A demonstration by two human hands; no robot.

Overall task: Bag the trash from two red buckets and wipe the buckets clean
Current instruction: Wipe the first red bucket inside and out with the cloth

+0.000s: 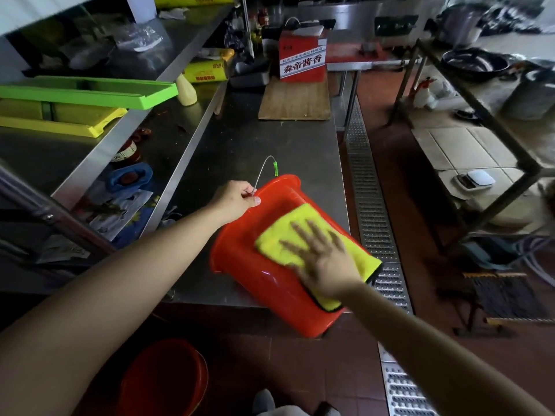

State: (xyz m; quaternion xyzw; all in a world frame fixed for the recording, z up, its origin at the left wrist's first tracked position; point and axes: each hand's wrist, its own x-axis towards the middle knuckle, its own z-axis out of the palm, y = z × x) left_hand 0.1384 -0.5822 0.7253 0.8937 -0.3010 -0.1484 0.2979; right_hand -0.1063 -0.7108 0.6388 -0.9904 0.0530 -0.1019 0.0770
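We've got the red bucket (240,262) on its side at the steel table's (270,151) near edge, mouth away from us, L hand (237,201) pinching its wire handle (264,169), R hand (322,259) flat, fingers straight, pressing the yellow cloth (288,232) onto its upturned wall.

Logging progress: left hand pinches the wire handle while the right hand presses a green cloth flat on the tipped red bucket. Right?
Not quite: the head view shows a yellow cloth, not green. The left hand pinches the wire handle; the right hand presses it on the red bucket.
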